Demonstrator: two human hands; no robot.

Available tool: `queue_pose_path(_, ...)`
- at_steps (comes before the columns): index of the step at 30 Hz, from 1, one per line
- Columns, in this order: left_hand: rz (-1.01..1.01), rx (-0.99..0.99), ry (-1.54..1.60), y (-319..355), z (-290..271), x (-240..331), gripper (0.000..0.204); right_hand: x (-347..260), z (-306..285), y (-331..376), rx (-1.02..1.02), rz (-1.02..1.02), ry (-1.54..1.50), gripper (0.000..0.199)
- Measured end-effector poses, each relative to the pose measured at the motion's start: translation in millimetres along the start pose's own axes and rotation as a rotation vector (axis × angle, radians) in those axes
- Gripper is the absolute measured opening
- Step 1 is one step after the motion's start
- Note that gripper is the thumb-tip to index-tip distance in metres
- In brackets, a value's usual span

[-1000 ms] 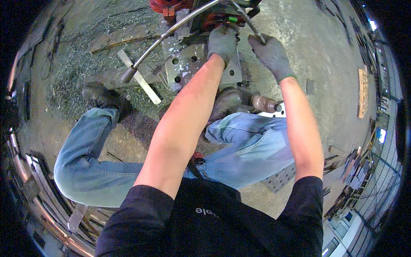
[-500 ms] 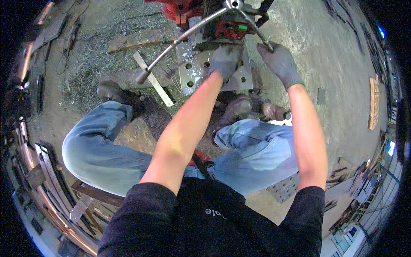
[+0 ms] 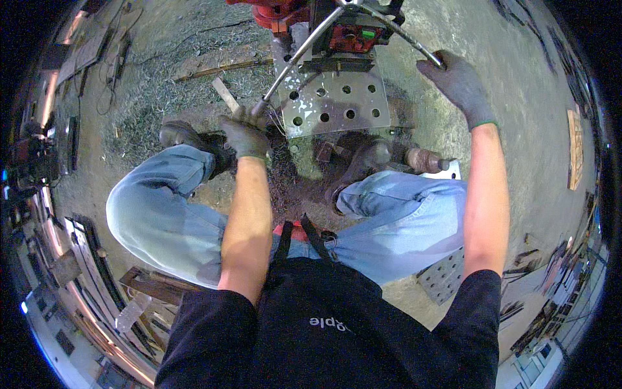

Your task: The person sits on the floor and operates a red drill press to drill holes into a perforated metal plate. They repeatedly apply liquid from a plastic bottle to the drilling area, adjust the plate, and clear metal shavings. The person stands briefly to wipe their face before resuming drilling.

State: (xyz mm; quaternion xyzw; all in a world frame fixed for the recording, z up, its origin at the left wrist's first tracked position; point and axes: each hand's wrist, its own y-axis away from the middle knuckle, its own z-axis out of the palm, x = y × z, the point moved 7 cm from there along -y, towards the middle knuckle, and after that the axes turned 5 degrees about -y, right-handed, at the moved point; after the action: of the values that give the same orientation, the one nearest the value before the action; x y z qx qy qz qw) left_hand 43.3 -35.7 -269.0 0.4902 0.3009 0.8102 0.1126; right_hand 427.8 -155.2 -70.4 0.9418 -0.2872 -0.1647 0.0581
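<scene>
A red and dark machine (image 3: 353, 39) that looks like a drill press stands in front of me, with a metal feed handle (image 3: 304, 50) spreading two spokes from its hub. My left hand (image 3: 245, 133), in a grey glove, is closed around the tip of the left spoke. On the right, my gloved right hand (image 3: 459, 85) wraps round the end of the other spoke (image 3: 408, 37). Between the hands lies a metal plate (image 3: 335, 106) with rows of round holes, its far edge under the machine. The drill bit, if any, is hidden.
Metal shavings (image 3: 149, 84) cover the floor at left, around a flat strip (image 3: 225, 94). A bottle-like cylinder (image 3: 424, 160) lies by my right boot (image 3: 370, 162). Another perforated plate (image 3: 442, 277) is beside my right thigh. A clear plastic bottle (image 3: 133, 312) lies at lower left.
My left hand has left the perforated plate and moved left and nearer onto the left spoke's end. My right hand has shifted right with its spoke.
</scene>
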Motion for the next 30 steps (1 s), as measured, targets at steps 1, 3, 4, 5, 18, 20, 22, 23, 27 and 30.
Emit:
queue_pose_path(1, -0.008, -0.051, 0.012, -4, 0, 9, 0.049, -6, -10, 5, 0.048, -0.030, 0.030, 0.051)
queue_pose_path(3, -0.034, -0.228, 0.022, -35, -11, 17, 0.048, -10, -20, 10, -0.003, -0.025, 0.019, 0.060)
queue_pose_path(4, -0.063, -0.355, 0.018, -49, -13, 16, 0.048, -9, -23, 12, -0.028, -0.018, 0.019, 0.064)
queue_pose_path(5, 0.009, -0.326, -0.064, -48, -15, 20, 0.045, -3, -23, 14, -0.011, 0.000, 0.063, 0.063)
queue_pose_path(18, 0.730, -0.675, -1.176, -51, 98, 285, 0.038, 14, -29, 4, 0.189, -0.004, 0.288, 0.040)
queue_pose_path(20, 0.703, -0.669, -1.647, -31, 97, 297, 0.039, 12, -30, 4, 0.184, 0.003, 0.271, 0.039)
queue_pose_path(22, 0.973, -0.824, -1.973, 9, 86, 288, 0.037, 15, -32, 8, 0.185, 0.016, 0.273, 0.038)
queue_pose_path(23, 0.840, -0.841, -1.934, 31, 75, 285, 0.036, 17, -32, 10, 0.191, 0.020, 0.257, 0.038)
queue_pose_path(27, 0.488, -0.756, -1.871, 125, 42, 286, 0.034, 6, -30, 6, 0.197, 0.014, 0.188, 0.037)
queue_pose_path(30, 0.500, -0.708, -1.830, 121, 33, 272, 0.036, 11, -34, 13, 0.220, 0.027, 0.199, 0.037)
